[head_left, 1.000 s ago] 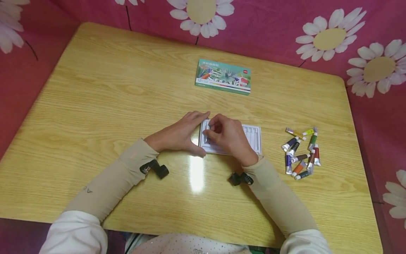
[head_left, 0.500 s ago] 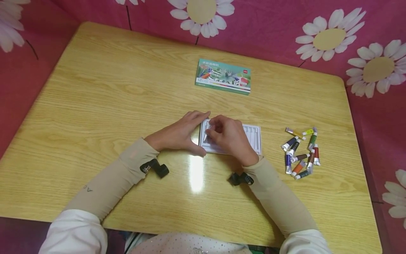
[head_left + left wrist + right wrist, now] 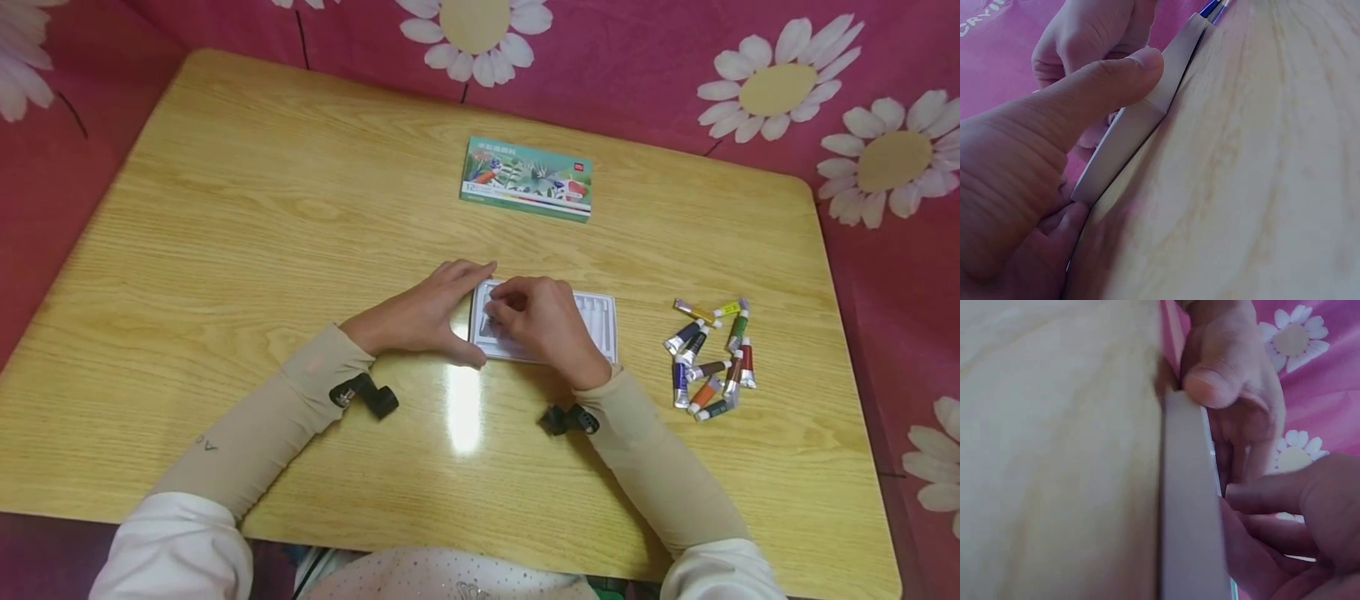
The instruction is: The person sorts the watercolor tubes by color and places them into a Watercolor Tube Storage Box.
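Observation:
My left hand [image 3: 431, 312] grips the left end of a white plastic tray [image 3: 614, 333], its thumb against the near wall and its fingers at the far side. In the left wrist view the thumb presses on the tray's pale side wall [image 3: 1119, 147]. My right hand [image 3: 543, 321] is over the left part of the tray, thumb and fingers pinching a small silvery paint tube [image 3: 487, 327] at the leftmost slot. Most of the tube is hidden by the fingers. Moulded slots show to the right of this hand. The right wrist view has its bent fingers [image 3: 1272, 494] just over the tray's rim.
Several paint tubes [image 3: 708, 371] in different colours lie in a loose pile right of the tray. A green printed paint box [image 3: 527, 182] lies farther back on the wooden table [image 3: 300, 192]. Pink cloth [image 3: 615, 75] with white daisies hangs behind the table.
The right fingers have shifted slightly over the leftmost slot, and the paint tube there has turned a little and shows less. The left hand keeps its grip on the tray.

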Demonstrator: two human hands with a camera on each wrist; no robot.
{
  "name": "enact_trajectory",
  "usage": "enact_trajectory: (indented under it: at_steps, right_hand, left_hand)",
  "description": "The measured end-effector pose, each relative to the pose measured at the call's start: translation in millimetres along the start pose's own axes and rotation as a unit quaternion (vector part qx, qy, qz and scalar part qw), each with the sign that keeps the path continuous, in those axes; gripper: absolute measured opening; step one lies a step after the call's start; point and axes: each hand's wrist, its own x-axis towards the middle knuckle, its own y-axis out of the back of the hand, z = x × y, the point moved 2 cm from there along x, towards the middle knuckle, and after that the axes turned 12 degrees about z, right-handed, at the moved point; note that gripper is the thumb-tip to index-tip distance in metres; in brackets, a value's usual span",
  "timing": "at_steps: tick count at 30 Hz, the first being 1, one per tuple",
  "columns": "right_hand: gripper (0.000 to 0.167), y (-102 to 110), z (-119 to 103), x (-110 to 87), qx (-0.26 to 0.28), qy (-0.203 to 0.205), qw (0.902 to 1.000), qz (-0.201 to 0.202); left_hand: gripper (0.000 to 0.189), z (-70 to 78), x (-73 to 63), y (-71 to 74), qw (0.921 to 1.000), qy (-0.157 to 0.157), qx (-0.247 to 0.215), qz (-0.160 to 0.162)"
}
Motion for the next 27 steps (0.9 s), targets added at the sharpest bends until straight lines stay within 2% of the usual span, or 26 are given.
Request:
enact_trajectory:
  at_steps: [6,12,20,27]
  right_hand:
    - [0.022,3,2,1.3,0.013,0.005,0.9996,-0.025]
    - [0.024,6,4,0.9,0.013,0.017,0.9993,-0.032]
    - [0.026,14,6,1.0,0.013,0.005,0.9994,-0.031]
    - [0.024,25,9,3.5,0.000,0.003,1.0000,-0.005]
  left_hand:
    - [0.128,-0.4,-0.2,0.3,1.0000,0.003,0.001,0.001]
    - [0.128,-0.5,0.7,-0.8,1.0000,-0.002,-0.003,0.005]
    - [0.127,-0.2,0.7,-1.1,0.9999,-0.007,-0.006,0.008]
    - [0.128,-1.2,0.7,-1.4,0.9998,-0.010,-0.007,0.013]
